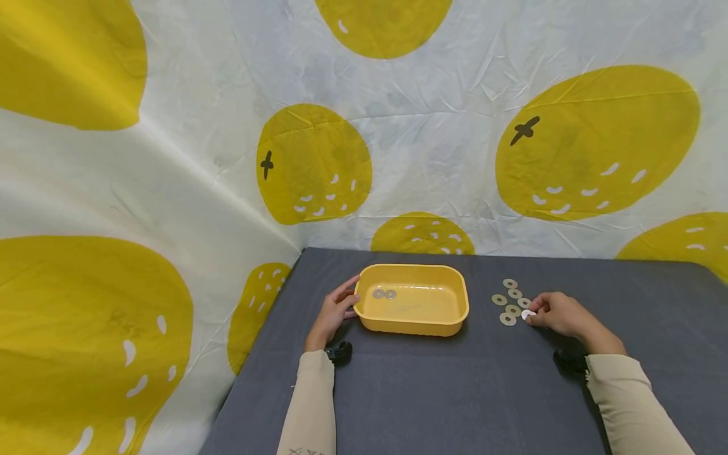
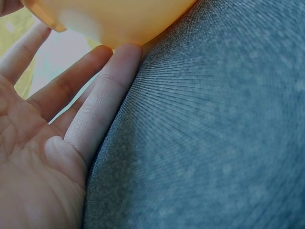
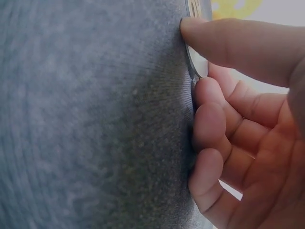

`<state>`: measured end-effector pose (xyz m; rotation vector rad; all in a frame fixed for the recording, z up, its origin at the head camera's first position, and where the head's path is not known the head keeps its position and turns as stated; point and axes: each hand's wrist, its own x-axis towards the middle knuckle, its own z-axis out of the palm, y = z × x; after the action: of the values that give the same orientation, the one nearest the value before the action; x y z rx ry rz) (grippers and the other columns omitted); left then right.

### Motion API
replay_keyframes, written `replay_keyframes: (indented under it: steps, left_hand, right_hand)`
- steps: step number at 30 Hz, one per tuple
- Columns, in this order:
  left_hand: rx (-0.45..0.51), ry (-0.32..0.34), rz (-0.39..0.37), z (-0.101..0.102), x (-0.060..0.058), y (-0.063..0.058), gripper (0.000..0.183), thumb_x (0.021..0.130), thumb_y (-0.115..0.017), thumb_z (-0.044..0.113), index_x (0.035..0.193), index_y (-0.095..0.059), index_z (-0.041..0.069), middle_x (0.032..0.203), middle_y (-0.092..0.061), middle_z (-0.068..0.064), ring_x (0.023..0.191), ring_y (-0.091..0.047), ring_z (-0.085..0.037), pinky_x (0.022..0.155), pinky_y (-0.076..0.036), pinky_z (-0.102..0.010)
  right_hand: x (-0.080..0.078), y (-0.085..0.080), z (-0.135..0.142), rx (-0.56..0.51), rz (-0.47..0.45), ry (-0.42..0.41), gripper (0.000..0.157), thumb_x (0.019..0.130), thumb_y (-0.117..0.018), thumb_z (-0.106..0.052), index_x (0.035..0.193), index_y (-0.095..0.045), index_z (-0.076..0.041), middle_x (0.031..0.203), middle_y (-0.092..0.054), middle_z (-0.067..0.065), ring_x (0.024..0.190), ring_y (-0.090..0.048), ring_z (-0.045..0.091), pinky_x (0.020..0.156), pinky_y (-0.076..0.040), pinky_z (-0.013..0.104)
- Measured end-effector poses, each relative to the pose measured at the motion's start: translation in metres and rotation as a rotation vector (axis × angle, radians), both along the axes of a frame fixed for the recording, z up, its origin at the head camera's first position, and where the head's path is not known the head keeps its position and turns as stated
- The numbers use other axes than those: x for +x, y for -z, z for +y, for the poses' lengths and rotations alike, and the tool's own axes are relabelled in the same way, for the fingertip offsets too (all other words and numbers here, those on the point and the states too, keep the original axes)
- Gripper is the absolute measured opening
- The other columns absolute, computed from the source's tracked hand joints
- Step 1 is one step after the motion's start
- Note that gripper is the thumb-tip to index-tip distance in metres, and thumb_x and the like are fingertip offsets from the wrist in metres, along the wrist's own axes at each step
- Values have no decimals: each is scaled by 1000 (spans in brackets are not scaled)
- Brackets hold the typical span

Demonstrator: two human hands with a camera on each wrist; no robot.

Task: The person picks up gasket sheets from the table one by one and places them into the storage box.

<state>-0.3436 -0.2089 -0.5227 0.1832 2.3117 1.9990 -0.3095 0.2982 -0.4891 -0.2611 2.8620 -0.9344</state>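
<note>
A yellow plastic tub (image 1: 421, 328) stands on the dark grey tabletop. My left hand (image 1: 334, 315) rests against its left end, thumb at the rim and the other fingers laid nearly straight along the outer wall. In the left wrist view, fingertips (image 2: 127, 52) touch the tub's wall (image 2: 138, 21) close to the cloth. Inside the tub, two flat metal washers (image 1: 374, 294) lie side by side. To its right, my right hand (image 1: 563, 314) pinches a shiny washer (image 3: 196, 59) between thumb and fingers, tilted up at the cloth. Several more washers (image 1: 495, 300) lie loosely grouped just left of that hand.
Grey cloth (image 1: 432, 392) covers the table. Behind it and along the left side hangs a white fabric sheet (image 1: 421, 151) printed with yellow fruit. The table's back edge runs close behind the tub. A dark band (image 1: 339, 353) sits on the left wrist.
</note>
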Motion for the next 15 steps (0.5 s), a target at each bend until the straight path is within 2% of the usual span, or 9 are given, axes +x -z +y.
replay_keyframes:
  steps: [5, 11, 15]
  left_hand:
    - [4, 14, -11, -1, -1, 1, 50, 102, -63, 26, 150, -52, 34, 151, -55, -13, 132, -59, -34, 95, -60, -41]
    - [16, 34, -41, -2, -3, -1, 54, 104, -60, 20, 156, -46, 24, 154, -50, -20, 135, -55, -40, 94, -60, -41]
    - [13, 17, -24, -1, -2, 0, 51, 103, -62, 20, 152, -51, 29, 151, -53, -18, 133, -57, -39, 94, -60, -42]
  right_hand:
    - [0, 0, -1, -8, 17, -3, 26, 85, -81, -18, 93, -65, 2, 81, -61, 5, 73, -51, 16, 63, -39, 27]
    - [2, -1, -3, 3, 48, -10, 25, 85, -81, -16, 93, -63, -1, 80, -59, 3, 72, -50, 14, 62, -38, 26]
    - [3, 0, -4, 0, 89, -32, 26, 83, -82, -14, 93, -62, -2, 77, -58, 1, 68, -48, 12, 60, -37, 26]
